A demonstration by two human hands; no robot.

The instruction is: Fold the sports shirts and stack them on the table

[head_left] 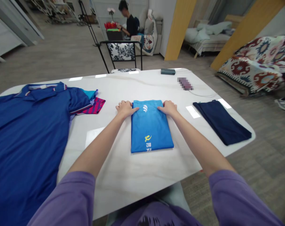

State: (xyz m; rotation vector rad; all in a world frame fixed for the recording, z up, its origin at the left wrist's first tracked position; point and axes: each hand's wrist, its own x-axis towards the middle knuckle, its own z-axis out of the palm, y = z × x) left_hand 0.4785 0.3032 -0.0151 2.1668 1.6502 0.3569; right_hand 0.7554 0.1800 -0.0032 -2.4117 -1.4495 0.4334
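Folded blue shirt (154,125) — white logo (145,108), yellow emblem (147,138), white characters (148,145) — unreadable

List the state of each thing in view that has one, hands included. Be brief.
Bright blue shirt: folded, lying flat, print up.
Left hand: thumb near the shirt's far left corner.
Right hand: thumb near its far right corner.
Dark blue polo: unfolded, spread out.
Pink-and-purple garment: partly covered by the polo.
Turquoise garment: mostly covered.
Navy garment: folded, lying flat.
Chair: standing upright.
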